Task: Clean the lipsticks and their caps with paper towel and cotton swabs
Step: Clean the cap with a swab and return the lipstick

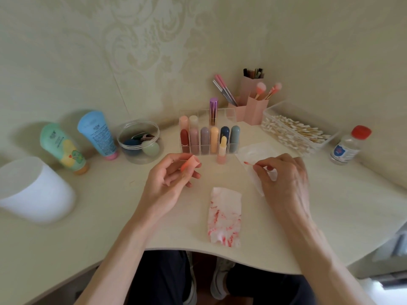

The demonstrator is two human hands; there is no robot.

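1. My left hand (169, 179) held the little peach-pink plastic cap (191, 164) up off the table, with my fingers curled round it.
2. My right hand (284, 179) pinched a thin cotton swab with a red tip (250, 164). The tip was near the cap but not in it.
3. I think the best way was to keep the cap steady, slide the tip inside and turn it softly.
4. The cream table (110, 216) curved in close to my lap, so small things could roll off there.
5. The white paper towel with red smears (224, 219) lay flat between my arms, with bare table around it.
6. The clear plastic rack (228, 113) stood just behind an open pale lipstick (222, 150). It was near my hands, and a bump could tip it.
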